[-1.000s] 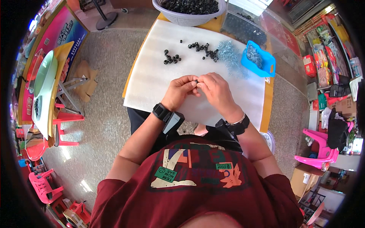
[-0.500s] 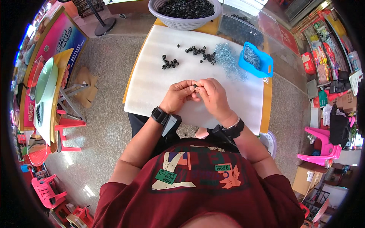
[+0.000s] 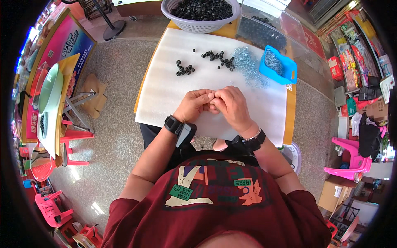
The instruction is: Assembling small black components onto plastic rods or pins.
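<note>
Over the near middle of a white foam sheet, my left hand and my right hand meet at the fingertips, both closed in a pinch. The small black part seen between them a moment ago is now hidden by the fingers. Beyond my left hand lies a loose group of black ring-like parts. Farther right, more small black parts lie scattered. These touch a spread pile of tiny clear-bluish pieces. A blue plastic basket, tilted at the sheet's right edge, holds more of those pieces.
A grey-white colander heaped with black parts stands at the table's far edge. Beside it is a clear-sided bin. On the left are a side table with a pale green bowl and a red stool. A pink chair stands right.
My right fingers have closed farther over the left fingertips, covering the small black part that showed between them. The piles and the basket stay where they were.
</note>
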{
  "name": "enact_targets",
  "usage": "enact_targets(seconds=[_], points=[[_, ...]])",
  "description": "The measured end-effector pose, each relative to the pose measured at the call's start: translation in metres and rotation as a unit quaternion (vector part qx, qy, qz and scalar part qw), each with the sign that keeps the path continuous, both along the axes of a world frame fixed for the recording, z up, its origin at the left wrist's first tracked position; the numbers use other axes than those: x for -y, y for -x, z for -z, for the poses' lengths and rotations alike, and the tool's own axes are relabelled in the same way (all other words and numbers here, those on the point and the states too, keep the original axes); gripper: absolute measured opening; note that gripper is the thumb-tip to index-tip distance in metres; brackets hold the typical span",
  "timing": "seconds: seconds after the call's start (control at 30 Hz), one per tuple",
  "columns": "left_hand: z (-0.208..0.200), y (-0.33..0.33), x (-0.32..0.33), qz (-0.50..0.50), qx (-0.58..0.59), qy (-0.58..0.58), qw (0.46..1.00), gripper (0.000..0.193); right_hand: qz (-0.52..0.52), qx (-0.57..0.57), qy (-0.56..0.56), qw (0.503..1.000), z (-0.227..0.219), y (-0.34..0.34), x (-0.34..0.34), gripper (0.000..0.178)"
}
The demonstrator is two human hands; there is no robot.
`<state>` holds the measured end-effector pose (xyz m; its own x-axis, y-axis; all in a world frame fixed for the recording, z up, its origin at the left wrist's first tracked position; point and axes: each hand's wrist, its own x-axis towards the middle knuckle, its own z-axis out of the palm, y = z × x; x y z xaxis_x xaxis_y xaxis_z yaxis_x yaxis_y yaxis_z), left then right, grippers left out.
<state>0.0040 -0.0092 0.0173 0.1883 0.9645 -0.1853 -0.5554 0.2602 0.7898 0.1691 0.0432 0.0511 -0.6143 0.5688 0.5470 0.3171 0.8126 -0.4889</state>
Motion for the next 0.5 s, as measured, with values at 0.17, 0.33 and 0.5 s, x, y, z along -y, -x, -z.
enact_targets(seconds=[0.17,0.33,0.5], points=[[0.006,0.003,-0.002,0.030,0.005,-0.008,0.999,0.035,-0.011,0.004,0.015,1.000,0.001,-0.001,0.000,0.016],[0.010,-0.004,-0.003,-0.026,-0.030,0.000,0.999,0.032,-0.003,-0.005,0.021,1.000,0.006,0.001,0.002,0.014],[0.006,-0.009,0.001,-0.066,-0.069,0.006,0.995,0.029,0.008,-0.015,0.004,1.000,0.007,0.002,0.001,0.012]])
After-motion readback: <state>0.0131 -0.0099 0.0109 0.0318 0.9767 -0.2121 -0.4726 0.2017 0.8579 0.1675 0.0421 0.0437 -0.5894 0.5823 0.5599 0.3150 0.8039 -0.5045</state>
